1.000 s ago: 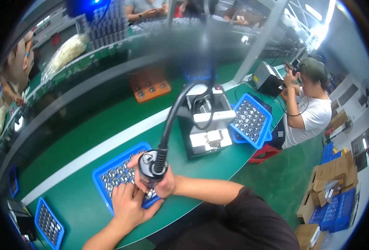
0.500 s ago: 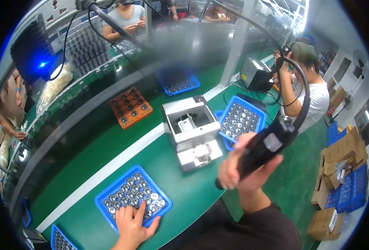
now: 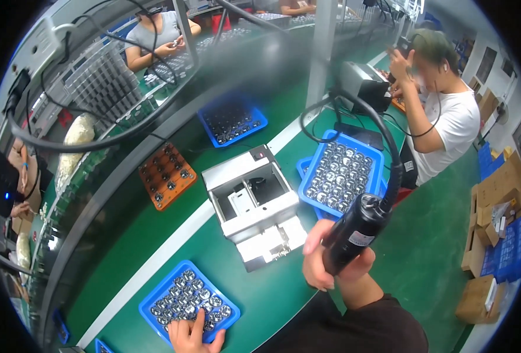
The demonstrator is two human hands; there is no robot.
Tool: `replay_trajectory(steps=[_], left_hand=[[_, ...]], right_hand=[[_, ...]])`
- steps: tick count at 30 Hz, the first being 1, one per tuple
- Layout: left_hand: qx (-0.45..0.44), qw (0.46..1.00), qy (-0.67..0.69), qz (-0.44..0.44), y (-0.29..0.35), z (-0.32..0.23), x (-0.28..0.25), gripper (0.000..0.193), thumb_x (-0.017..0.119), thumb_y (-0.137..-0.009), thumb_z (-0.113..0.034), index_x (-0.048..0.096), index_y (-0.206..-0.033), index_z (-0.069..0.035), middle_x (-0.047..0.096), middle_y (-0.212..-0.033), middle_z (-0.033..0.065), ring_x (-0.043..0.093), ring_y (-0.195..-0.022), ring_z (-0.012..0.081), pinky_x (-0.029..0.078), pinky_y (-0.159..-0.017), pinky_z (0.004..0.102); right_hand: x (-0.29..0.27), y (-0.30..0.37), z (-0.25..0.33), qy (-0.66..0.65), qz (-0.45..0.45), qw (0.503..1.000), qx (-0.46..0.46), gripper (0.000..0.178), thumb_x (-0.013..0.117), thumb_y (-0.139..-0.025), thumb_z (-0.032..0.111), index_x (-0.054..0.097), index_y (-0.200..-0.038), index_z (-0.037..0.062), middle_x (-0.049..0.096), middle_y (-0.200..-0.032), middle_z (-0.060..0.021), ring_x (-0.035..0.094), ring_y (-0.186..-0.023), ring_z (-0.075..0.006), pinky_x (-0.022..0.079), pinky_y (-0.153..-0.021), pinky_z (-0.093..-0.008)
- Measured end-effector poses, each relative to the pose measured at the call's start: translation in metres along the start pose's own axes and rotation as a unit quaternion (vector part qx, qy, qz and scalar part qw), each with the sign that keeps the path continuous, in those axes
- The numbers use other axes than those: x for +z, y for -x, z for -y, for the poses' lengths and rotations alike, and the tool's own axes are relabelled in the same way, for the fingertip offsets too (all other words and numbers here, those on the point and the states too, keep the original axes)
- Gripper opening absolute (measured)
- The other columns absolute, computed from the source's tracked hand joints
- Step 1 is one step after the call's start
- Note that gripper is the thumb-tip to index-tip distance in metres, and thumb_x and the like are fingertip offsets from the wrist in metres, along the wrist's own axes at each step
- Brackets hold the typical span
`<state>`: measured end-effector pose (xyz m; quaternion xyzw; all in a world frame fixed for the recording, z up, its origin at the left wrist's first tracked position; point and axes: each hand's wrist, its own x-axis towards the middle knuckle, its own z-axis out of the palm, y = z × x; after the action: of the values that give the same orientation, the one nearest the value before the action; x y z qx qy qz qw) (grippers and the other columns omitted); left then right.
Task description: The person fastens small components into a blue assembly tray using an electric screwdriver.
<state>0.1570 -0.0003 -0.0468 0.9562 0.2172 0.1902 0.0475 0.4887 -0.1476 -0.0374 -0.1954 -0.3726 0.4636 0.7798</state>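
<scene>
My right hand (image 3: 359,272) is wrapped around a black electric screwdriver (image 3: 354,235), held tilted above the table's near edge with its cable looping upward. Its tip is hidden behind my fingers. My left hand (image 3: 193,336) reaches over the near edge of a blue tray (image 3: 214,286), its index finger stretched onto the parts and its thumb apart. Inside that tray lie several small, round, shiny metal parts (image 3: 184,294). Between my hands and farther back stands a grey box-shaped machine (image 3: 251,206) with an open top, probably a screw feeder.
Stacked blue trays (image 3: 307,191) of similar round parts stand right of the machine. An orange fixture tray (image 3: 167,176) and another blue tray (image 3: 231,138) lie farther back. A person in a white shirt (image 3: 451,129) works at right. Cardboard boxes (image 3: 498,194) line the far right.
My view has shifted, so the machine and trays sit differently in the picture. The screwdriver has swung more upright in my right hand. My left hand stays at the tray of round parts.
</scene>
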Motion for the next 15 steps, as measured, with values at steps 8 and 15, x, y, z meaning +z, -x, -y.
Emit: replay_trajectory(steps=[8, 15], left_hand=[[-0.072, 0.996, 0.032, 0.041, -0.003, -0.011, -0.001, 0.066, 0.086, -0.067, -0.026, 0.071, -0.128, -0.008, 0.052, -0.085, 0.0112, 0.050, -0.080, 0.0326, 0.044, -0.081, 0.0460], [-0.110, 0.991, 0.049, 0.058, -0.008, -0.012, 0.000, 0.069, 0.088, -0.063, -0.023, 0.071, -0.128, -0.007, 0.057, -0.093, 0.0124, 0.053, -0.086, 0.0324, 0.044, -0.086, 0.0450]], right_hand=[[-0.027, 0.002, -0.009, -0.137, 0.023, 0.984, 0.113, 0.086, 0.065, -0.087, 0.071, 0.041, -0.119, -0.0047, 0.055, -0.061, -0.0068, 0.050, -0.044, -0.0141, 0.040, -0.041, -0.0273], [-0.041, 0.022, -0.009, -0.125, -0.007, 0.980, 0.152, 0.091, 0.073, -0.086, 0.062, 0.047, -0.129, -0.0141, 0.058, -0.067, -0.0098, 0.054, -0.056, -0.0154, 0.043, -0.052, -0.0280]])
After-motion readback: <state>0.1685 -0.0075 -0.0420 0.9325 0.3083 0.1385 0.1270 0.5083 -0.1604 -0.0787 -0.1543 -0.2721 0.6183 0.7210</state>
